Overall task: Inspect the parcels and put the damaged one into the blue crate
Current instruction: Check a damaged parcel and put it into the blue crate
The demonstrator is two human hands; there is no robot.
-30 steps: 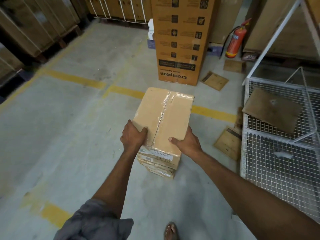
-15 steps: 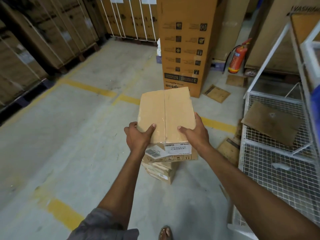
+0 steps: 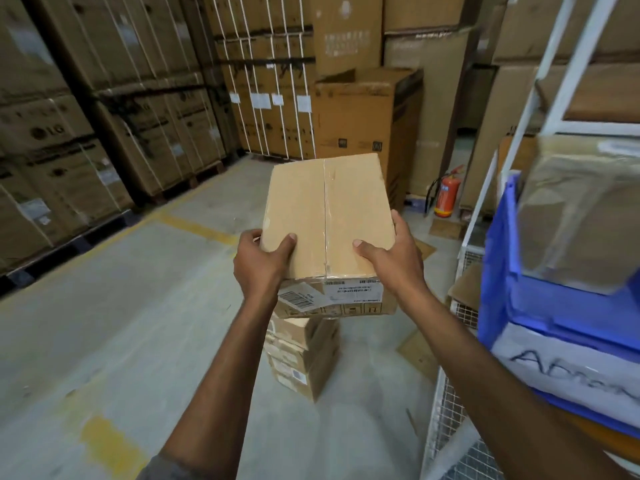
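Parcel (image 3: 329,216): stiff cardboard, seemingly light | left hand (image 3: 263,263), right hand (image 3: 393,254) gripping near corners, thumbs on top | blue crate (image 3: 498,271) sitting right of parcel

Blurred blue crate (image 3: 497,271), half beyond the right edge.

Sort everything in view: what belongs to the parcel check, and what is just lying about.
Job: held parcel, gripped by left hand and right hand; stacked parcels on the floor; blue crate.
Lying about: fire extinguisher; cardboard scraps; tall cartons.
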